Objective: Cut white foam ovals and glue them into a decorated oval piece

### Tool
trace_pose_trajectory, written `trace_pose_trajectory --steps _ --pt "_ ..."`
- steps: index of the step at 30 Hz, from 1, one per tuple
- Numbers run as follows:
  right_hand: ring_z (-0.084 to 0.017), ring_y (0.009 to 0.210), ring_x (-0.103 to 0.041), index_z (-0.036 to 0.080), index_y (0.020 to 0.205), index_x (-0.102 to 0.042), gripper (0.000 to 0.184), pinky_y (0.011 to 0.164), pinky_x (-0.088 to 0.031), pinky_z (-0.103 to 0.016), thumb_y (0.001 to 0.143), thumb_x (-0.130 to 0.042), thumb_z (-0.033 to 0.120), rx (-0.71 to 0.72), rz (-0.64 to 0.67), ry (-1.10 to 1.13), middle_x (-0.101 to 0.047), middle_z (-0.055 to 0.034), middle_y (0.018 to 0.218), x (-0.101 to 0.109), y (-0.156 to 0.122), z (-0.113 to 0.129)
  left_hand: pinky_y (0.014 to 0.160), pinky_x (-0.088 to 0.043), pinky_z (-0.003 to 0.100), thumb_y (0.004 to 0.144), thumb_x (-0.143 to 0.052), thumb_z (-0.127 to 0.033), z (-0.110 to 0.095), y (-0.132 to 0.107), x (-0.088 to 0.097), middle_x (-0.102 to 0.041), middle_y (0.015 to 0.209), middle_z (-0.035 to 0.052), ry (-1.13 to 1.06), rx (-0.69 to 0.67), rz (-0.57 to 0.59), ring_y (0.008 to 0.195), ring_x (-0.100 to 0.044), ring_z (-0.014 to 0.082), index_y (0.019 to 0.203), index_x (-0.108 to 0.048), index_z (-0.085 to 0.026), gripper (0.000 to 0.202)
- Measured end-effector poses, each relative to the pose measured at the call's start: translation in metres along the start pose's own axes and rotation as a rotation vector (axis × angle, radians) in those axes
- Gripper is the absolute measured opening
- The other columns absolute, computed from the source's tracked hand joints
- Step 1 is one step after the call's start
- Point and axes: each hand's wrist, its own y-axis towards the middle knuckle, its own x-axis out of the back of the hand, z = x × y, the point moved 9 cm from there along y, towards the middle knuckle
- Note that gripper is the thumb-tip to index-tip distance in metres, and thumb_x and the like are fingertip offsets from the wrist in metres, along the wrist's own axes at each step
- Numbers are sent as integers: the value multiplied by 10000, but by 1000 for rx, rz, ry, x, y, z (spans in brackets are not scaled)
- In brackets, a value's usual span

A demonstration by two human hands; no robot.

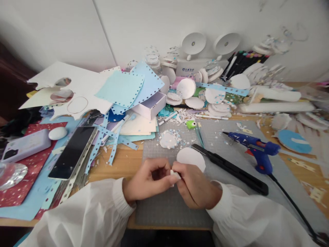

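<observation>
My left hand [147, 180] and my right hand [196, 187] meet over the grey cutting mat [167, 206], both pinched on a small white piece [175, 174] held between the fingertips. What the piece is I cannot make out. A white paper disc [191, 158] lies just beyond my right hand, and another white disc [168, 140] strewn with paper crumbs lies farther back. White sleeves cover both forearms.
A blue glue gun [257, 147] stands at the right, its cable trailing toward me. A long black cutter [228, 168] lies diagonally on the mat. A black phone [72, 151] and a lilac phone [24, 145] sit left among blue paper sheets, strips and card.
</observation>
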Motion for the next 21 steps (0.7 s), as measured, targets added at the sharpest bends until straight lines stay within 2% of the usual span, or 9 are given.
trace_pose_trajectory --steps 3,6,10,12,16,19,21 --pt "-153 527 -482 206 923 -420 77 486 -358 -278 882 -356 218 -10 -41 58 -529 -7 666 6 -1 -2 454 -258 195 766 -629 -377 -10 -2 3 -391 556 -43 101 -114 -5 490 -332 65 670 -481 -146 290" --pt "-164 623 -541 187 1114 -393 246 549 -414 -285 868 -396 181 30 -88 145 -574 -37 780 12 -4 2 460 -279 192 765 -599 -272 -18 -3 6 -428 571 -30 200 -204 -46 492 -349 67 685 -503 -143 180" --pt "-148 693 -540 198 1205 -341 354 597 -446 -261 866 -398 114 -100 -77 373 -546 -20 798 13 -7 -5 471 -305 184 743 -581 -193 -32 -6 8 -447 574 -32 264 -352 -82 492 -367 67 713 -516 -152 83" --pt "-142 712 -520 201 1167 -374 302 621 -450 -258 872 -408 147 -143 -62 480 -525 -18 812 13 -7 -6 463 -296 179 739 -605 -184 -36 -7 9 -443 566 -40 282 -394 -93 480 -361 62 718 -518 -156 94" --pt "-122 648 -441 208 926 -432 78 578 -390 -246 880 -463 264 -156 2 540 -466 11 752 7 -5 -8 475 -311 172 764 -623 -187 -40 -7 7 -481 573 -35 301 -438 -85 491 -393 62 744 -536 -157 95" --pt "-108 588 -372 211 795 -391 159 532 -310 -245 889 -475 308 -142 54 472 -410 37 677 2 -6 -9 487 -328 176 773 -619 -199 -39 -7 6 -506 584 -23 297 -425 -70 505 -412 70 736 -539 -154 99" --pt "-102 568 -344 211 749 -363 202 527 -279 -249 919 -428 300 -182 66 436 -379 47 642 0 -7 -13 486 -329 180 767 -617 -190 -35 -5 4 -502 583 -23 299 -391 -56 504 -406 69 730 -543 -148 93"
